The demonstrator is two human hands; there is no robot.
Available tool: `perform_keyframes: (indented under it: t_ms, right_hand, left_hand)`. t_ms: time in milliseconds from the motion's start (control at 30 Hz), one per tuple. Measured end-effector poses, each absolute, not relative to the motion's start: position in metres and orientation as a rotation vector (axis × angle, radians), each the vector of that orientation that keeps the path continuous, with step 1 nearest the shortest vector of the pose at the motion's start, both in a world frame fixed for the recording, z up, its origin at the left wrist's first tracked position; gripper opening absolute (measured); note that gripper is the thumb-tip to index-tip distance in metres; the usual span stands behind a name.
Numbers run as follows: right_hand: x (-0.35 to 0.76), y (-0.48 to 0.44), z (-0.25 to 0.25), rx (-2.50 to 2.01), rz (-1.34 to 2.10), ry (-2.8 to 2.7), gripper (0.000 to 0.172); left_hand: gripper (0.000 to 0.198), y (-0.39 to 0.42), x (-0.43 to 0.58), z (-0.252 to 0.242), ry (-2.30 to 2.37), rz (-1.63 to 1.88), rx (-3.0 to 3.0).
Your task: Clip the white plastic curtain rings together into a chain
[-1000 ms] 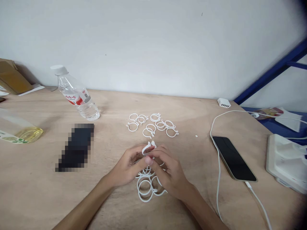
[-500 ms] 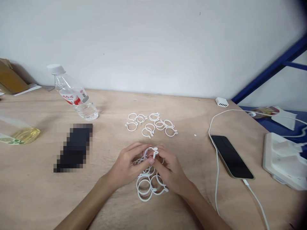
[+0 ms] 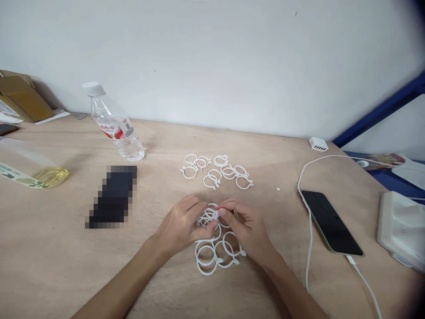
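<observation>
White curtain rings (image 3: 219, 260) lie piled on the wooden table (image 3: 159, 288) between my hands. My right hand (image 3: 250, 228) pinches one by its edge; my left hand (image 3: 184, 221) curves beside, whether gripping I cannot tell.

Clear bottle (image 3: 116, 126), phone (image 3: 332, 223) with white cable (image 3: 367, 283) plugged in, cardboard box (image 3: 28, 99)

Left hand (image 3: 181, 223) partly hides white rings (image 3: 215, 215); dark object (image 3: 114, 195) is pixelated.
</observation>
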State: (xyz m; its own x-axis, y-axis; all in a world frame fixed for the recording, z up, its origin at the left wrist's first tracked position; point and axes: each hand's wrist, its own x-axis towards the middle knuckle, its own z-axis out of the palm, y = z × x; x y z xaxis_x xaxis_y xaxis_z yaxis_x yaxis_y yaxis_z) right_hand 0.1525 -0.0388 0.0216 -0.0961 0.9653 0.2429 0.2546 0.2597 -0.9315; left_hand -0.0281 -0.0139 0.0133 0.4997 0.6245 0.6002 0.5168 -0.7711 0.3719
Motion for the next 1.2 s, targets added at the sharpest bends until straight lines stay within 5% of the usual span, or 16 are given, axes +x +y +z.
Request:
perform_keyframes:
  t_ms: [800, 1200]
  right_hand:
    - [0.154, -0.041, 0.014, -1.217, 1.07, -1.519, 0.026]
    - [0.164, -0.038, 0.022, -1.117, 0.928, -1.891, 0.015]
  left_hand:
    - [0.019, -0.013, -0.028, 0.01, 0.917, 1.188, 2.514]
    - [0.034, 0.01, -0.035, 0.006, 1.235, 0.752, 2.411]
